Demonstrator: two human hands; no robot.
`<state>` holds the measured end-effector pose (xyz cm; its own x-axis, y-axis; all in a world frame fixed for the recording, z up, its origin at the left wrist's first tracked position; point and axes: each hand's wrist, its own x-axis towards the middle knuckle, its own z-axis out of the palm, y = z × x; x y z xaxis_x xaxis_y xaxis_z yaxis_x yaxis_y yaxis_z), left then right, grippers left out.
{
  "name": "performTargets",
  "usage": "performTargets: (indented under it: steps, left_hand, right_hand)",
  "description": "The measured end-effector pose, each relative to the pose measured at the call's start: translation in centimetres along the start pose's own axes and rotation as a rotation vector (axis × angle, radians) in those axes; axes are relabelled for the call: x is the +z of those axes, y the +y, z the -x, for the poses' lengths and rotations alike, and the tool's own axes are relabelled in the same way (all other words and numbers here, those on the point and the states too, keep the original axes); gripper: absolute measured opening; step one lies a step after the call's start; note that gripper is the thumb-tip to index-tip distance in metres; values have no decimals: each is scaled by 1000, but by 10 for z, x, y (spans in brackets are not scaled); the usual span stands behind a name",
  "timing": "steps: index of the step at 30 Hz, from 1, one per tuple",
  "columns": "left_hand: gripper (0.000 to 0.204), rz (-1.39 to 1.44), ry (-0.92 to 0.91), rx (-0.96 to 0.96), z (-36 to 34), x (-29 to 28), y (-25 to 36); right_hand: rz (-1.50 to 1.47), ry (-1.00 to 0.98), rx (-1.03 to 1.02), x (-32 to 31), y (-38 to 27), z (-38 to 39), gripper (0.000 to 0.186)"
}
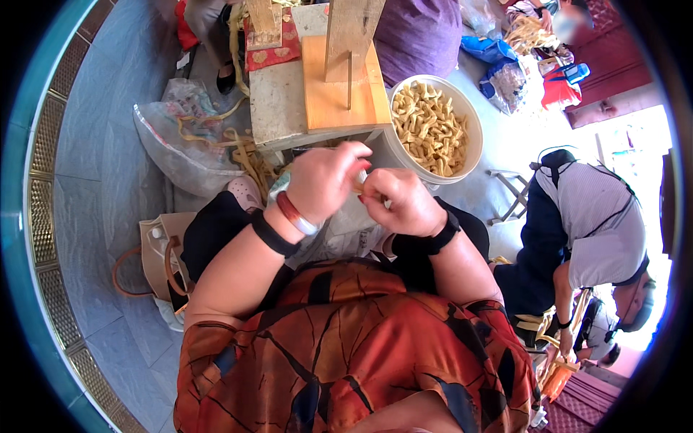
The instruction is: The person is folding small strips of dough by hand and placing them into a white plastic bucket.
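Note:
In front of my chest, over my lap, my two hands are close together. My left hand [317, 180] is curled, with its fingertips bent toward the right hand; what it pinches, if anything, is mostly hidden. My right hand [398, 200] is closed, thumb and forefinger pinching a small tan piece [358, 185] between the hands. Just beyond stands a white bucket [475, 137] filled with tan knotted pieces [431, 130]. Left of it, a wooden board [321, 101] with an upright post [351, 40] rests on a low table [271, 119].
Long tan strips [249, 155] trail beside a clear plastic bag [166, 155] at the left. A beige handbag [155, 256] stands by my left leg. Someone in a light striped top [603, 209] bends over at the right, near a folding stool [511, 195]. A person in purple [419, 40] sits beyond the bucket.

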<state>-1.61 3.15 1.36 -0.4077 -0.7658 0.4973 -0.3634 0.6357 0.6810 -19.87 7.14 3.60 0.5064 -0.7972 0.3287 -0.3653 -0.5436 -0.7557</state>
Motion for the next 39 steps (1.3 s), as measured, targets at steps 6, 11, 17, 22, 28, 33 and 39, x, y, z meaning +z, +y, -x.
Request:
performTargets:
  steps: [6, 11, 17, 22, 28, 33, 39]
  left_hand:
    - [13, 279, -167, -274, -3, -5, -22]
    - [21, 537, -489, -618, -19, -32, -42]
    - [20, 474, -56, -512, -50, -22, -52]
    - [18, -55, 81, -396, -69, -14, -75]
    - [17, 560, 203, -515, -59, -24, -70]
    - [25, 1000, 42, -633, -42, -11, -22]
    - [15, 463, -234, -144, -30, 2, -10]
  right_hand:
    - [-129, 55, 257, -12, 4, 6, 11]
    - [98, 170, 208, -22, 14, -10, 13]
    - [223, 260, 176, -39, 31, -58, 9]
    - [256, 276, 171, -29, 83, -85, 10]
    - [121, 277, 553, -65, 104, -26, 13]
    - [-612, 143, 487, -60, 62, -18, 22]
    - [-716, 108, 432, -39, 21, -9, 25]
